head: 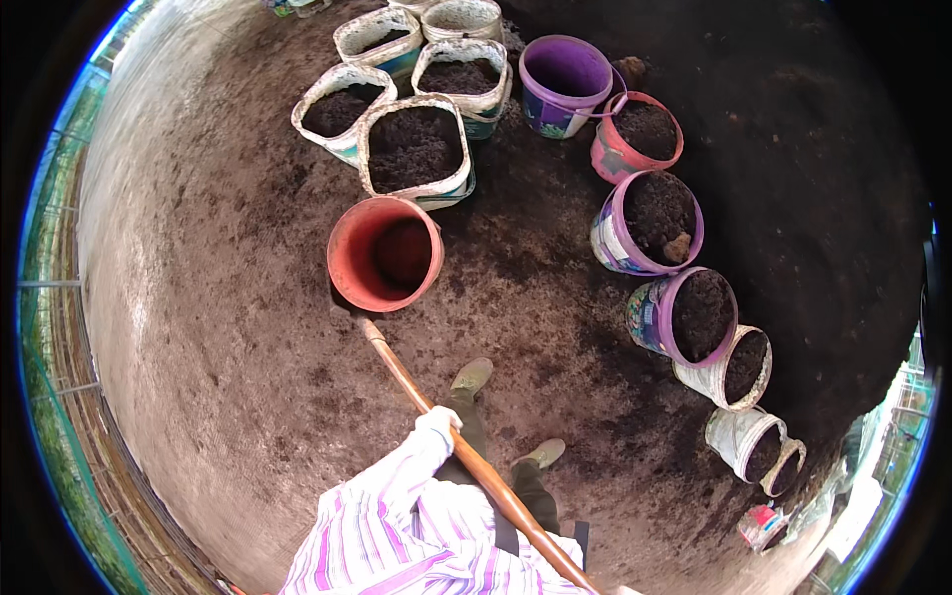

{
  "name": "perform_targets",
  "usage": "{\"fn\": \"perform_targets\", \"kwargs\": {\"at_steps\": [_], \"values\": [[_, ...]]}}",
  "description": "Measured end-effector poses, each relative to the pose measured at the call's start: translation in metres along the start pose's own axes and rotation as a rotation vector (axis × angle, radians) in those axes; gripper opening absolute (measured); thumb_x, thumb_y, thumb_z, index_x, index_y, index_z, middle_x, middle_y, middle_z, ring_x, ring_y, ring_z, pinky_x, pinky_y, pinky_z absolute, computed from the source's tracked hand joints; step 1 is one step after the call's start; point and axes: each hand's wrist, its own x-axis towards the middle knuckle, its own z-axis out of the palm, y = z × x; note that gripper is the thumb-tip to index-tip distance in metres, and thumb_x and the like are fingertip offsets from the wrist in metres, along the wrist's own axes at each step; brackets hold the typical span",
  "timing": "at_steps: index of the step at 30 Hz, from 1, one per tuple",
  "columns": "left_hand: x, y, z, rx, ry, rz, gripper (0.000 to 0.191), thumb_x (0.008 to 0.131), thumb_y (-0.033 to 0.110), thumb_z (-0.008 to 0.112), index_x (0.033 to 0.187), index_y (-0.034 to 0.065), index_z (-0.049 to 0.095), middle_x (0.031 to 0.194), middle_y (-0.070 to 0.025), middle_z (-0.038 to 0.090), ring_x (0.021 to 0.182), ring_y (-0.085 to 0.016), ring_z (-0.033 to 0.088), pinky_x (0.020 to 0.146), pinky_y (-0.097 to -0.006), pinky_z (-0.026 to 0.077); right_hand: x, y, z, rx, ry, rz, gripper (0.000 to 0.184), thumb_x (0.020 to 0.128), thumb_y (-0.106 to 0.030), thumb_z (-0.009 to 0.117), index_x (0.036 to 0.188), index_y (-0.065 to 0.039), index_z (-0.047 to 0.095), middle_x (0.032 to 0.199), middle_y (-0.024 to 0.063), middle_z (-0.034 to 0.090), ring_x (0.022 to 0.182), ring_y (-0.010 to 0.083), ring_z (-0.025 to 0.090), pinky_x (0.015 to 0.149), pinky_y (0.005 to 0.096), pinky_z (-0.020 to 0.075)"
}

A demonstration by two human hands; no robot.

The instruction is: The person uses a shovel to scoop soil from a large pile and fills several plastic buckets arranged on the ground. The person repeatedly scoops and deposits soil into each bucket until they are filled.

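My left hand (pixel 437 422), pale and apparently gloved, grips a long wooden tool handle (pixel 487 476) that slants from the bottom edge up to the left. The handle's far end reaches the near side of a red plastic bucket (pixel 346 256). A dark tool head (pixel 343 303) shows only in part there, so its kind is unclear. The bucket's mouth faces me, and its inside is shadowed at the bottom. Beside the handle at the bottom edge, only a pale sliver shows, perhaps my right hand (pixel 628 591); its grip cannot be seen.
Several whitish buckets of dark soil (pixel 416 149) stand beyond the red one. To the right, a row holds an open purple bucket (pixel 569 67), a soil-filled red bucket (pixel 610 152), purple ones (pixel 617 230) and white ones (pixel 732 439). Dark soil (pixel 803 186) spreads behind that row.
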Motion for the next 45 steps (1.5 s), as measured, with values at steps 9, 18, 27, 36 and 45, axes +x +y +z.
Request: {"fn": "perform_targets", "kwargs": {"at_steps": [9, 18, 27, 36, 45], "values": [[-0.016, 0.014, 0.07, -0.026, -0.299, -0.118, 0.006, 0.056, 0.001, 0.056, 0.052, -0.0015, 0.052, 0.054, -0.0217, 0.051, 0.05, -0.037, 0.051, 0.051, -0.0454, 0.047, -0.103, -0.067, 0.052, 0.379, 0.204, 0.117, 0.046, 0.067, -0.021, 0.073, 0.105, 0.001, 0.063, 0.093, 0.0099, 0.066, 0.088, 0.018, 0.06, 0.077, 0.0328, 0.0473], [-0.085, 0.147, 0.17, -0.331, -0.545, -0.263, 0.008, 0.058, 0.008, 0.054, 0.061, 0.0016, 0.05, 0.057, -0.0149, 0.051, 0.053, -0.034, 0.053, 0.057, -0.0456, 0.049, -0.118, -0.15, 0.055, -0.301, 0.683, 0.234, 0.038, 0.063, -0.027, 0.068, 0.091, -0.002, 0.064, 0.072, 0.023, 0.061, 0.079, 0.0402, 0.061, 0.067, 0.04, 0.0481], [-0.072, 0.111, 0.144, -0.193, -0.552, -0.203, 0.008, 0.055, 0.005, 0.054, 0.058, 0.0034, 0.047, 0.057, -0.0133, 0.049, 0.054, -0.033, 0.051, 0.057, -0.0461, 0.049, -0.092, -0.103, 0.104, 0.0, 0.639, 0.245, 0.041, 0.065, -0.032, 0.069, 0.094, -0.004, 0.066, 0.08, 0.0216, 0.064, 0.082, 0.0323, 0.065, 0.072, 0.0363, 0.0485], [-0.107, 0.007, 0.087, 0.892, -1.521, 0.277, 0.008, 0.063, 0.003, 0.059, 0.071, 0.0, 0.061, 0.072, -0.0169, 0.063, 0.07, -0.03, 0.062, 0.068, -0.0408, 0.052, -0.08, 0.089, 0.207, 0.161, 0.714, 0.347, 0.036, 0.067, -0.032, 0.07, 0.093, -0.008, 0.07, 0.082, 0.0168, 0.067, 0.083, 0.03, 0.066, 0.074, 0.0374, 0.0507], [-0.211, 0.097, 0.178, 0.128, -0.616, 0.194, 0.014, 0.056, -0.001, 0.054, 0.054, 0.0067, 0.043, 0.053, -0.0118, 0.047, 0.052, -0.032, 0.05, 0.059, -0.0475, 0.048, 0.092, 0.194, 0.195, 0.169, 0.967, -0.028, 0.031, 0.075, -0.026, 0.065, 0.097, -0.006, 0.066, 0.087, 0.017, 0.067, 0.084, 0.0293, 0.064, 0.074, 0.0352, 0.0484]]}}
